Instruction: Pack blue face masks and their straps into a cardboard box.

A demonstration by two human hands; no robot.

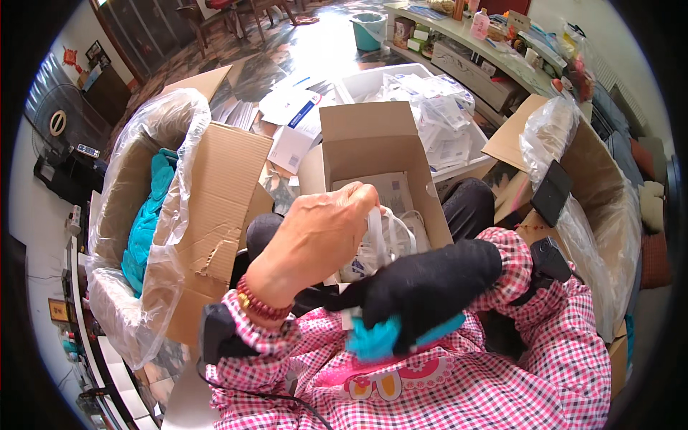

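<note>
My left hand [315, 233], bare with a red bead bracelet, is closed with its fingers pinched on a white looped strap [375, 233]. The strap hangs over an open cardboard box [369, 122] between my knees, which has flat white printed packets [390, 188] inside. To the right and nearer my body is my right hand [430, 290], in a black glove and blurred by motion. It is closed on a teal fabric piece [376, 338] that shows below the glove above my lap. The right fingertips are partly hidden.
At left, a plastic-lined carton [215, 186] holds teal fabric items [149, 222]. Another lined carton [602, 236] stands at right, with a dark phone [551, 193] at its near side. Beyond the middle box are a white bin [352, 86] of clear packets and loose papers [287, 107].
</note>
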